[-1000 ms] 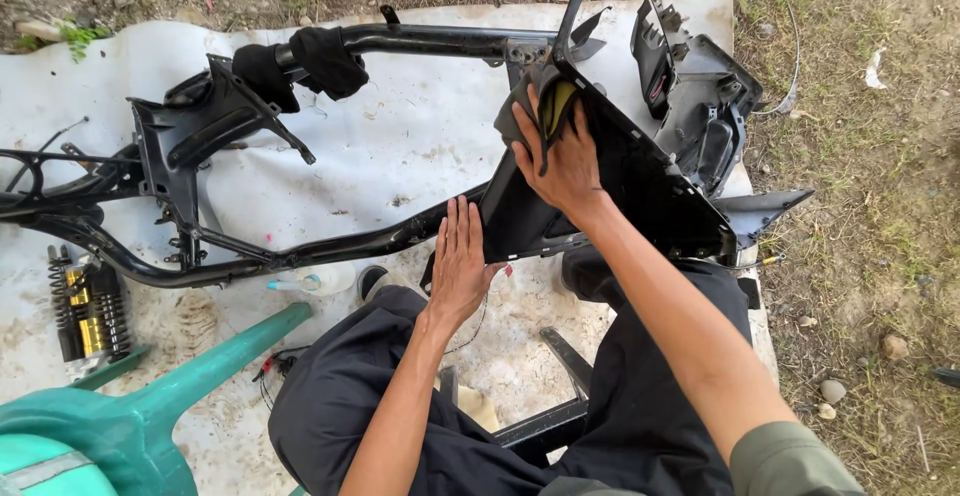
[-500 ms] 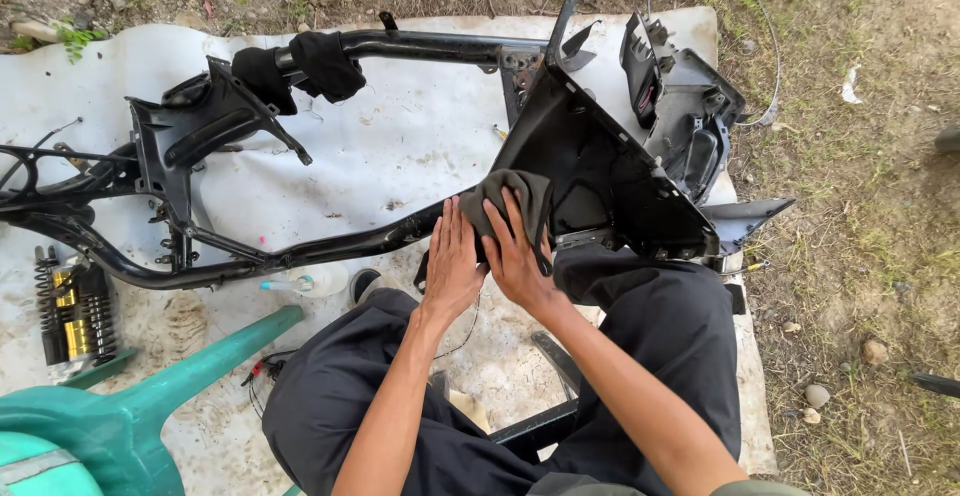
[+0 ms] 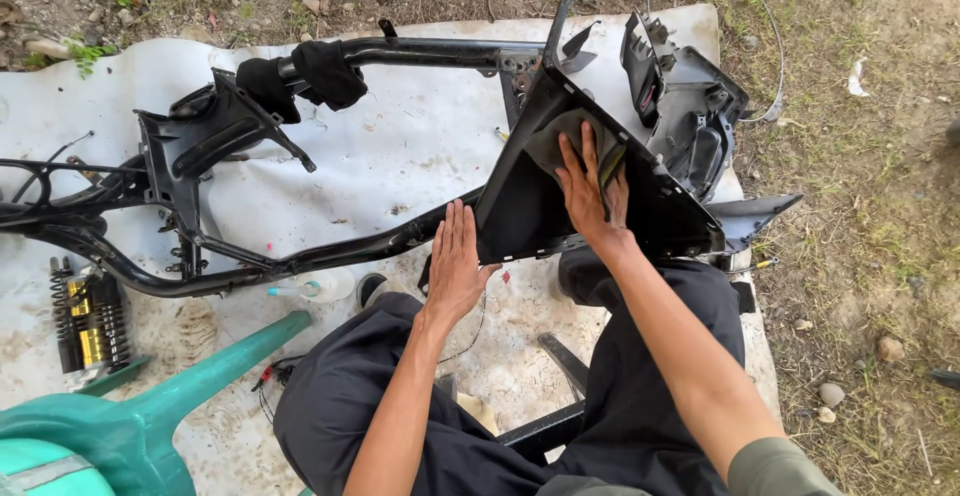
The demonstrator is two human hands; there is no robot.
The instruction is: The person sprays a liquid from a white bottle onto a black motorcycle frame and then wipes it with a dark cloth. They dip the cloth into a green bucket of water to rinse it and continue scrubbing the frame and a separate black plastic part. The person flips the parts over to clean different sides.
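Seen from our head camera, we sit on the ground with legs in black trousers [image 3: 400, 396] drawn up before a bare black tubular motorcycle frame [image 3: 300, 256] that lies across a soiled white ground sheet [image 3: 400, 146]. At the frame's front end a black plastic fairing panel [image 3: 520, 206], wedge-shaped and open toward us, stands tilted against the steering tube. Our right hand [image 3: 585, 191] is inside that panel, fingers spread and pressed flat on a grey-green cloth [image 3: 560, 136] against the panel's inner face; it closes around nothing. Our left hand [image 3: 455, 266] lies open, fingers together, palm down against the frame's lower rail just beside the panel's near corner. Beyond the panel, further grey-black plastic bodywork pieces [image 3: 700, 126] lean on the sheet. A black rag [image 3: 310, 71] is wrapped around the frame's upper tube. Below the frame's rear end lies a black coil-spring shock absorber with yellow body [image 3: 88, 321], and nearer us than the frame a teal plastic chair [image 3: 130, 416] is tipped over. Dry grass and stones [image 3: 860, 306] border the sheet past the panel.
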